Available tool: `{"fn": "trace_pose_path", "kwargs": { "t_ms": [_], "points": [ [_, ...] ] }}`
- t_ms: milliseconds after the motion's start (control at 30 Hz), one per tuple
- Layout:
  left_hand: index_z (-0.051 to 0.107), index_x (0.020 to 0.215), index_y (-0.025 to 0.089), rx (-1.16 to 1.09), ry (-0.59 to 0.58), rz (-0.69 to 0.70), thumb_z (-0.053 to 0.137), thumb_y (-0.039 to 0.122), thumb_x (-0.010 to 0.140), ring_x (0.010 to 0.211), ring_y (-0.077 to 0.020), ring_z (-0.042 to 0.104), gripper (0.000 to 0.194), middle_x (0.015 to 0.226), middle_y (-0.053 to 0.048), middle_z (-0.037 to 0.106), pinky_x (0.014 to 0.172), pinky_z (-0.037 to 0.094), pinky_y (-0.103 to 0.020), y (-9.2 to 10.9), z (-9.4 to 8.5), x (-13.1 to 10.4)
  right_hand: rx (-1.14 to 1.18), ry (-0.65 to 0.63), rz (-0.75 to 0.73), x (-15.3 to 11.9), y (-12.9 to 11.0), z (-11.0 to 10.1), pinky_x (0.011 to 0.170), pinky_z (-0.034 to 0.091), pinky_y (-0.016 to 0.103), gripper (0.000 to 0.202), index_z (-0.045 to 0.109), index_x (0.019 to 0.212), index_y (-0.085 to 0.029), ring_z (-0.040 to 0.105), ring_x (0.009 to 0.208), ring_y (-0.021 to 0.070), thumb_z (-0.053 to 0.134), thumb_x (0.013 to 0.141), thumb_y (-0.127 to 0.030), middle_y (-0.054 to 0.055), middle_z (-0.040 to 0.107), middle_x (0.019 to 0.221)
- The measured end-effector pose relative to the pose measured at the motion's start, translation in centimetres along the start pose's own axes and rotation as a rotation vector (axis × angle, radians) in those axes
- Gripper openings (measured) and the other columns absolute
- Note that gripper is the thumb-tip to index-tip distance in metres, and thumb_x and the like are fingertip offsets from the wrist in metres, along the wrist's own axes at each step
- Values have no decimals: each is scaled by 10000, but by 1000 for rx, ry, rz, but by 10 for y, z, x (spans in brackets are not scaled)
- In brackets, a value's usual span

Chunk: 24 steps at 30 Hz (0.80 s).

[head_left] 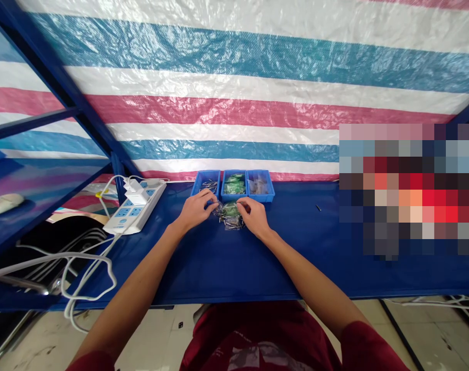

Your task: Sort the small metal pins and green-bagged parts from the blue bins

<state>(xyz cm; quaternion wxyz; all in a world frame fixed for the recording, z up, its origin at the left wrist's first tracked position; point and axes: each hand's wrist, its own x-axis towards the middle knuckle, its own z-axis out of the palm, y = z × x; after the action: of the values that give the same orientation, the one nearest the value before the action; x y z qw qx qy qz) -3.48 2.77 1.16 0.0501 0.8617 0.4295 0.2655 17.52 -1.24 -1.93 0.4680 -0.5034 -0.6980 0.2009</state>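
My left hand (pixel 198 210) is closed, its thumb and fingers pinching a small clear plastic bag (pixel 218 208). My right hand (pixel 254 217) is closed too, fingertips pressed together on something too small to make out. Between the hands lies a pile of loose screws (pixel 231 223) mixed with green and clear small bags (pixel 230 210) on the blue table (pixel 219 268). Just behind stand three blue bins in a row. Screws lie in the left bin (pixel 196 179), green bags in the middle bin (pixel 234 197), and clear bags with brownish contents in the right bin (pixel 262 198).
A white power strip (pixel 139 216) with a plugged-in adapter (pixel 136 192) lies at the left, its white cables (pixel 89 257) looping over the table edge. One loose screw (pixel 318 207) lies to the right. Striped plastic sheeting (pixel 234 113) hangs behind. A blurred patch covers the far right.
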Motion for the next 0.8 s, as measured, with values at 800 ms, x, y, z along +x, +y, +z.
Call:
{"fn": "trace_pose_path", "kwargs": {
  "t_ms": [800],
  "points": [
    [616,961,172,-888,217,-278,714,414,739,605,-115,577,343,746,-4,626,528,471,-207,37,30,-3,120,42,-99,-2,-11,-5,618,415,258,303,621,747,-192,521,615,140,474,914,-398,20,598,705]
  ]
}}
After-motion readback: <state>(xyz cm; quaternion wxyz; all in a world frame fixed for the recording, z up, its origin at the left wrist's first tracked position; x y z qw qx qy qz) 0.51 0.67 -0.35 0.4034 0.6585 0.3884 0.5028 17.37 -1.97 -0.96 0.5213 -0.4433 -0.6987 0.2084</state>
